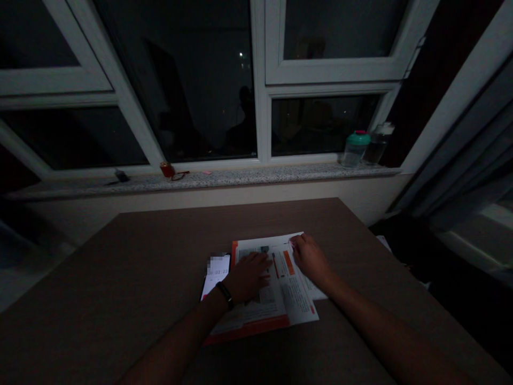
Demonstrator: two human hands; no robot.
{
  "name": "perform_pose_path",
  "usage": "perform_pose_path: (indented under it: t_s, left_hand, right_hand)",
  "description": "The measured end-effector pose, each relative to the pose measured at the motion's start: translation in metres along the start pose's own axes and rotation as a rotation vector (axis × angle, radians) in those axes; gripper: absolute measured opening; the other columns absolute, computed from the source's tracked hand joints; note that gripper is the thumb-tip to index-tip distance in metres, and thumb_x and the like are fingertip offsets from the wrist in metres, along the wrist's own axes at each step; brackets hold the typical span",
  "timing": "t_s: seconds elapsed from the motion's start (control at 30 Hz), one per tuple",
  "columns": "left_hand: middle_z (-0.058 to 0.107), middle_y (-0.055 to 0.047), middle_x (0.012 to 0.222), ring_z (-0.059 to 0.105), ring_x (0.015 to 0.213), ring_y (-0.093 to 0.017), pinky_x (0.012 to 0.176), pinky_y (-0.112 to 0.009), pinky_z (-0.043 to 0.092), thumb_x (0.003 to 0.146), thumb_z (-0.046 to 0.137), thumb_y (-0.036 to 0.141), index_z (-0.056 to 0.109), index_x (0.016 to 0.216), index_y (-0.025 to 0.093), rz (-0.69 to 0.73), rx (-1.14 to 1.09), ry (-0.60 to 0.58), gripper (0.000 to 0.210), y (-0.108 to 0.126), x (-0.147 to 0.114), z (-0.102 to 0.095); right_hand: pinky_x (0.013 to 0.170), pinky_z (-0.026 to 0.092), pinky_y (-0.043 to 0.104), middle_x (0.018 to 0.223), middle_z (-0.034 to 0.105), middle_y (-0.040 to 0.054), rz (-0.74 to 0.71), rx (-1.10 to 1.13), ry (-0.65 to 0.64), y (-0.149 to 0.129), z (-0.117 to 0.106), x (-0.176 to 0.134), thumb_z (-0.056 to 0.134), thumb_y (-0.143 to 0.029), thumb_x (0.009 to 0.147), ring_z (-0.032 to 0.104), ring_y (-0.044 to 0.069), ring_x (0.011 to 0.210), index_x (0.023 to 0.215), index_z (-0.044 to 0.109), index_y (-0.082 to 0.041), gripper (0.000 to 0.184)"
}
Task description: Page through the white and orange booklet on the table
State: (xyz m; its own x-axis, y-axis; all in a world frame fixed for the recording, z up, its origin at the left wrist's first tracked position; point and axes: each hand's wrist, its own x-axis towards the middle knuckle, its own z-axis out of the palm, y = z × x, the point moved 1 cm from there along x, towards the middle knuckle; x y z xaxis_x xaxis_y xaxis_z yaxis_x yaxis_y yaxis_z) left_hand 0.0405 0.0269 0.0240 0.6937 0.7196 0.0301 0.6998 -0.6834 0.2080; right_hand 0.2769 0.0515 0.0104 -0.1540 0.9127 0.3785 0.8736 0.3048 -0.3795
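Observation:
Printed sheets (264,308) with orange bands, blocks of text and pictures lie on the brown table. A narrower printed strip (298,297) with an orange block sits at their right side. My left hand (250,272), with a dark band on its wrist, rests on the pages with its fingers stretched out. My right hand (310,259) is closed at the upper right of the sheets. Its fingertips pinch something small that I cannot make out, and a thin dark line runs left from them. Just left of the pages, a phone (216,271) with a lit timer lies face up.
The table (160,256) reaches toward a window sill (240,175). On the sill stand a shaker bottle (356,147) with a green lid, a clear bottle (378,144), a small red jar (167,170) and a small dark object (121,175). Grey curtains (457,155) hang at right.

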Motion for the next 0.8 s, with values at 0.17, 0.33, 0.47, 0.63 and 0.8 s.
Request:
perform_pose_path:
  t_s: [0.17, 0.33, 0.47, 0.63, 0.8]
  left_hand:
    - [0.039, -0.007, 0.152, 0.037, 0.135, -0.028, 0.110, -0.047, 0.033, 0.093, 0.054, 0.016, 0.041, 0.143, 0.023, 0.017, 0.057, -0.024, 0.052, 0.000, -0.003, 0.002]
    - [0.041, -0.007, 0.151, 0.037, 0.136, -0.029, 0.110, -0.049, 0.033, 0.092, 0.052, 0.017, 0.042, 0.142, 0.024, -0.011, 0.052, 0.006, 0.052, 0.008, -0.004, 0.000]
    - [0.042, -0.008, 0.149, 0.037, 0.136, -0.030, 0.110, -0.050, 0.033, 0.091, 0.055, 0.020, 0.041, 0.142, 0.024, -0.052, 0.029, 0.041, 0.054, 0.010, -0.004, 0.002]
    - [0.045, -0.010, 0.146, 0.037, 0.136, -0.029, 0.111, -0.049, 0.032, 0.090, 0.058, 0.025, 0.038, 0.143, 0.023, -0.064, 0.033, 0.091, 0.057, 0.008, -0.002, 0.007]
    - [0.038, -0.011, 0.152, 0.033, 0.140, -0.028, 0.113, -0.049, 0.029, 0.094, 0.049, 0.025, 0.036, 0.146, 0.021, -0.066, 0.052, 0.124, 0.054, 0.007, 0.001, 0.012]
  right_hand:
    - [0.091, 0.045, 0.035, 0.105, 0.058, 0.0107, -0.172, 0.137, 0.046, -0.010, -0.008, -0.001, 0.045, -0.011, 0.092, 0.054, 0.023, 0.102, 0.117, 0.060, -0.016, 0.029]
    - [0.090, 0.046, 0.035, 0.102, 0.057, 0.0086, -0.344, 0.171, -0.163, -0.025, 0.000, -0.008, 0.046, -0.008, 0.090, 0.054, 0.022, 0.099, 0.116, 0.062, -0.018, 0.032]
    - [0.093, 0.045, 0.038, 0.104, 0.057, 0.0094, -0.322, 0.088, -0.206, -0.030, 0.004, -0.008, 0.053, -0.010, 0.086, 0.053, 0.024, 0.102, 0.114, 0.062, -0.016, 0.030]
    - [0.102, 0.042, 0.043, 0.121, 0.058, 0.0135, -0.341, 0.095, -0.207, -0.026, 0.010, -0.008, 0.055, -0.013, 0.087, 0.050, 0.026, 0.117, 0.131, 0.053, -0.015, 0.045]
    - [0.112, 0.035, 0.048, 0.145, 0.045, 0.0187, -0.337, 0.092, -0.223, -0.018, 0.022, -0.011, 0.050, -0.017, 0.091, 0.041, 0.027, 0.136, 0.143, 0.043, -0.012, 0.052]
